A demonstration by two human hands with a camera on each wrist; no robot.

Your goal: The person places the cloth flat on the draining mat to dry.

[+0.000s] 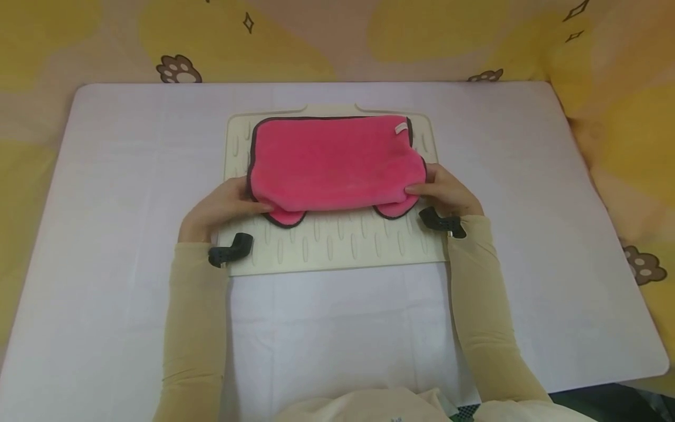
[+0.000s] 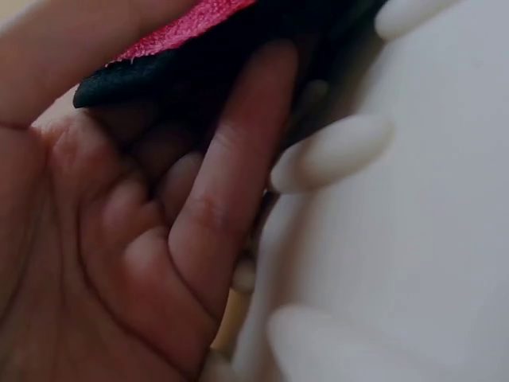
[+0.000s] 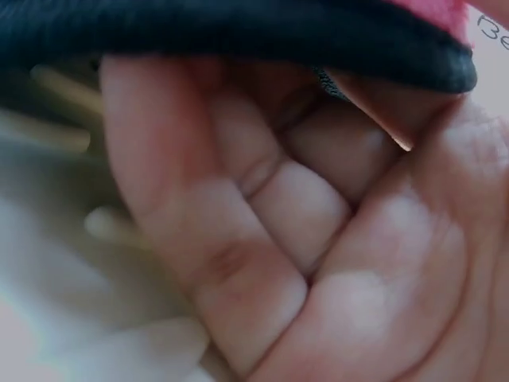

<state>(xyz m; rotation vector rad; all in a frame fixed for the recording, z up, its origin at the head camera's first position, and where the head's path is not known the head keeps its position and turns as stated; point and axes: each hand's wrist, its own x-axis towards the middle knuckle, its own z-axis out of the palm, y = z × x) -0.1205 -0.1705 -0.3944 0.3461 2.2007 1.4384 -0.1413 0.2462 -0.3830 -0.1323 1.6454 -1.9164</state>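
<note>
A pink cloth (image 1: 332, 164) with dark edging and a small white tag lies over a cream ridged board (image 1: 337, 243). Its near side is folded, and two rounded corners peek out below the fold. My left hand (image 1: 224, 205) grips the cloth's left end, thumb on top and fingers beneath. At the right end my right hand (image 1: 448, 189) pinches it the same way. In the left wrist view, fingers (image 2: 211, 191) curl under the dark edge, close to the board's raised ridges (image 2: 334, 155). The right wrist view shows curled fingers (image 3: 215, 199) below the dark edging.
The board rests on a white table (image 1: 121, 176). A yellow and pink patterned fabric (image 1: 337, 41) with paw prints hangs behind and beside it. Black wrist mounts (image 1: 230, 250) sit at both sleeve cuffs. Part of the person's clothing shows at the near edge.
</note>
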